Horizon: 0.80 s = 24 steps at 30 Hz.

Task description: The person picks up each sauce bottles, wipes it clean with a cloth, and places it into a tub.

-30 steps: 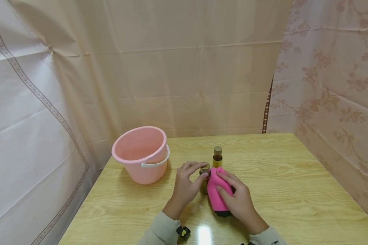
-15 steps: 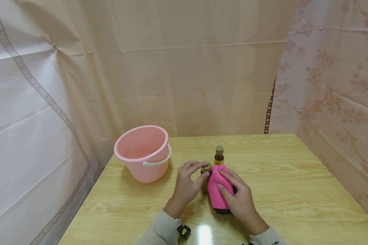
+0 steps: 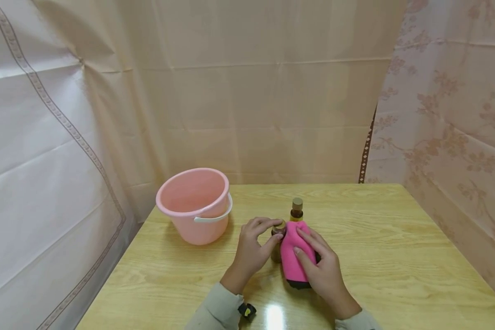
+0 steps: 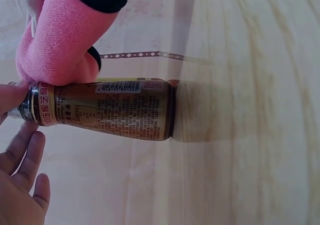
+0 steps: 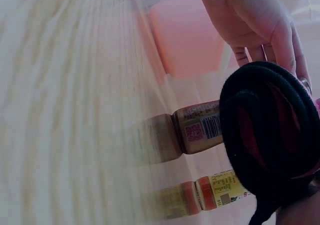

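Observation:
In the head view, my left hand [image 3: 250,250] pinches the cap and neck of a brown glass bottle [image 4: 120,112], which stands upright on the table. Its label carries small print and a barcode. A folded pink towel [image 3: 294,254] with a black edge [image 5: 250,100] is gripped in my right hand [image 3: 325,272]. The towel lies against the right side of the bottle's neck and hides part of the bottle from the head camera. Behind the towel stands a second bottle [image 3: 297,211], with a yellow label [image 5: 223,187] and a gold-brown cap.
A pink bucket [image 3: 202,229] with a white handle [image 3: 214,217] stands on the left of the wooden table [image 3: 396,256]. Curtains [image 3: 272,105] hang behind and on both sides. Beside my left cuff is a small black and yellow item [image 3: 247,311].
The head view has turned slightly left, so the bucket and rear bottle appear a little further right. The towel has risen slightly beside the bottle; both hands keep their hold.

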{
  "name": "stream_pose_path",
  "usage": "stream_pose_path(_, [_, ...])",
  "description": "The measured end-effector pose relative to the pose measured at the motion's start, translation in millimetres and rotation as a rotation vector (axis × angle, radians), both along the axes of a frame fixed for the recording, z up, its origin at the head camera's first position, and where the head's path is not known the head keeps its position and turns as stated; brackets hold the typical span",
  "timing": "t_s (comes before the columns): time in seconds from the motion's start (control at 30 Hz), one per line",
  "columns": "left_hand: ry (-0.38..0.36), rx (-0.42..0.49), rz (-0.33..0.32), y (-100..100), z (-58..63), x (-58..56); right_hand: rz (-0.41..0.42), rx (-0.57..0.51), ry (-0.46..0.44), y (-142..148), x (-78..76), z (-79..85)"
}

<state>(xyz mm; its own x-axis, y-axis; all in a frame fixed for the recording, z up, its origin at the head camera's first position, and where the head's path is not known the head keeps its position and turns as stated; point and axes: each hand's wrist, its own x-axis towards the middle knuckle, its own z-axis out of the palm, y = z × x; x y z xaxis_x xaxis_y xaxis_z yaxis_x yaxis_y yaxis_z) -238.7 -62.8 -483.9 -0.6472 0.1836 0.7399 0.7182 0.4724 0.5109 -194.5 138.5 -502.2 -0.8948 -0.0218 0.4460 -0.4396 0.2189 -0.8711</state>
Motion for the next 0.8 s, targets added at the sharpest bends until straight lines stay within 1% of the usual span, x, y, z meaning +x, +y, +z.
stream_pose_path(0.13, [-0.005, 0.001, -0.007, 1, -1.6, 0.2, -0.018, 0.055, -0.047, 2, -1.2, -3.0])
stream_pose_path(0.27, [-0.012, -0.001, -0.012, 1, -2.7, -0.7, -0.042, 0.144, -0.075, 4, -3.5, -4.9])
stream_pose_path(0.5, [-0.018, 0.006, -0.017, 0, -0.8, -1.6, -0.035, 0.277, -0.129, 5, -8.8, -6.1])
stream_pose_path(0.8, [-0.027, 0.0, -0.022, 0, -1.0, -1.2, -0.029, 0.333, -0.22, 5, -10.0, -9.8])
